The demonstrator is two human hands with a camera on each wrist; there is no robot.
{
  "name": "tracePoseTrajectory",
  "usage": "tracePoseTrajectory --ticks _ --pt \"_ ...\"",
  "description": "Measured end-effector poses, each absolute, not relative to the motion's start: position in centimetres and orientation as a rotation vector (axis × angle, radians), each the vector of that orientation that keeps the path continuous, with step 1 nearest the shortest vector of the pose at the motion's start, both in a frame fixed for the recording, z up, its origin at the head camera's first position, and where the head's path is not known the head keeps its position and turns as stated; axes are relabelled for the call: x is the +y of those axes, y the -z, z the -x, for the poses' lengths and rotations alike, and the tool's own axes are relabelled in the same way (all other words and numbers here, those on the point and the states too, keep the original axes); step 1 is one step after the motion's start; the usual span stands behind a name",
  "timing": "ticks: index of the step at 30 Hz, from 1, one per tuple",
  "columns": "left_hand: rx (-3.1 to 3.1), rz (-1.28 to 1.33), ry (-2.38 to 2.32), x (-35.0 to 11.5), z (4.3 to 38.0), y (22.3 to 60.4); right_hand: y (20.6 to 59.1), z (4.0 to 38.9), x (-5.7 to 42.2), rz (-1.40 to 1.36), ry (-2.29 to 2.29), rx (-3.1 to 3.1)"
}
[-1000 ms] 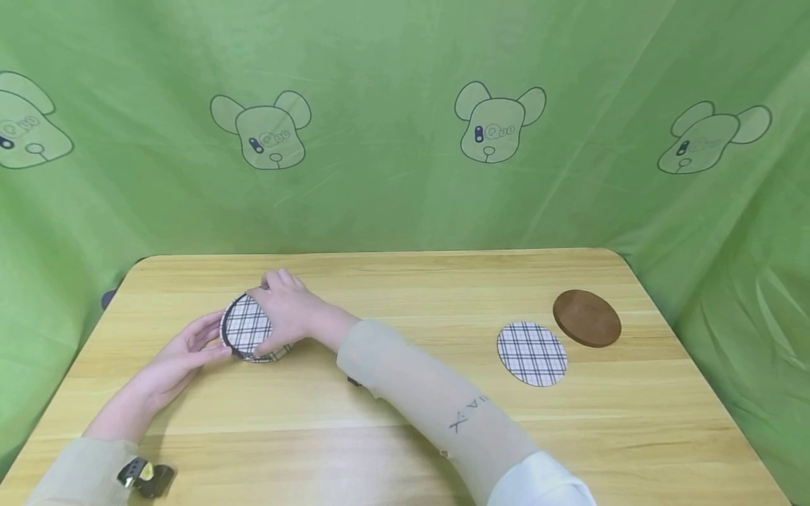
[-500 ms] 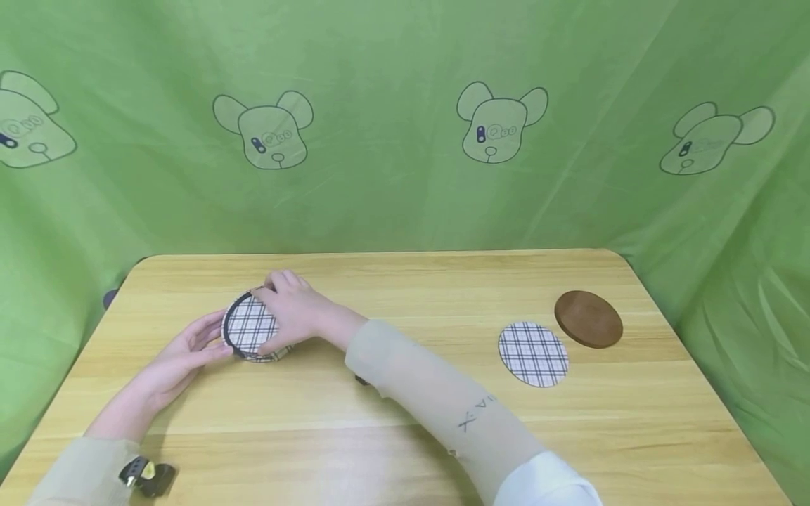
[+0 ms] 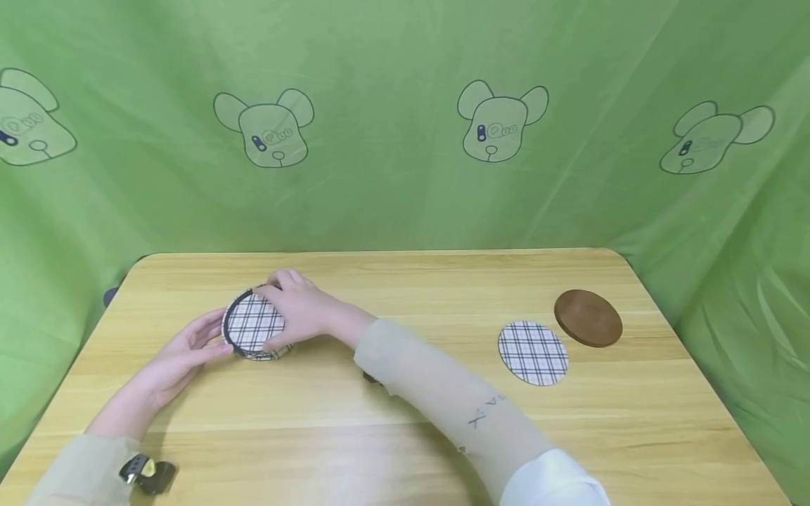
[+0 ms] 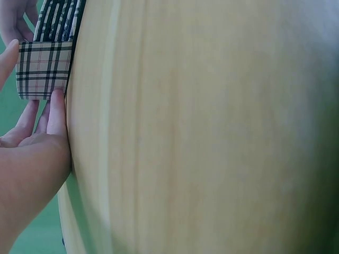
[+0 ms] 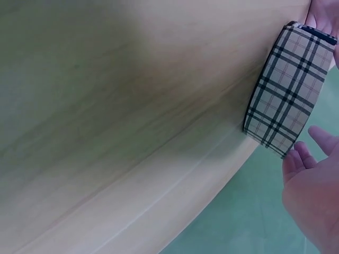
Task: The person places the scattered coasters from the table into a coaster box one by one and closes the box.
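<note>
A round plaid coaster holder [image 5: 286,87] stands at the table's left, with a plaid coaster [image 3: 254,323] lying on top inside its dark rim. In the left wrist view, the edges of several stacked coasters [image 4: 57,21] show through a gap in the holder's side. My left hand [image 3: 180,358] grips the holder's left side, thumb near and fingers on the far side. Reaching across from the right, my right hand [image 3: 300,309] spans the holder's right part, with its thumb at the near edge and fingers at the far edge. It hides part of the coaster.
Another plaid coaster [image 3: 533,353] lies flat on the right of the wooden table [image 3: 405,457]. Beside it, slightly farther back, is a thick brown disc [image 3: 588,318]. Green curtains [image 3: 386,204] surround the table's back and sides.
My right hand has shifted slightly to the right across the holder, uncovering more of the top coaster. The left hand and the things at the right have stayed nearly still.
</note>
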State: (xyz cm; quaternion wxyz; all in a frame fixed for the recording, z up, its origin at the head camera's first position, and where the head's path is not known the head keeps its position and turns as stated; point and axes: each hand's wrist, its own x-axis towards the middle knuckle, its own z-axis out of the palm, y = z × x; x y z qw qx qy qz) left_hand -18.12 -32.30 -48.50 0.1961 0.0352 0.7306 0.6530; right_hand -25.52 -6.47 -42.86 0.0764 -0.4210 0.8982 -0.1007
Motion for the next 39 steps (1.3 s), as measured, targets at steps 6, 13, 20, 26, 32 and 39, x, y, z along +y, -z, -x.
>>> tracePoseTrajectory --ticks 6,13,20,26,32,39 --pt "2.049 -0.102 -1.843 -32.3 18.2 48.7 42.6 25.5 -5.5 1.24 0.359 2.692" --pt "2.045 -0.119 -1.86 -32.3 18.2 48.7 42.1 25.2 -3.8 1.223 0.444 2.686" --pt "2.061 -0.109 -1.843 -32.3 18.0 48.5 42.3 24.9 -1.6 1.219 0.499 2.683" --pt "2.068 -0.099 -1.823 -32.3 18.0 48.5 42.4 24.7 0.6 1.189 0.551 2.68" --pt "2.071 -0.1 -1.808 -32.4 18.1 48.6 42.7 24.5 2.9 1.132 0.579 2.687" --pt "2.067 -0.108 -1.807 -32.4 18.2 48.7 43.0 24.3 5.5 1.107 0.619 2.69"
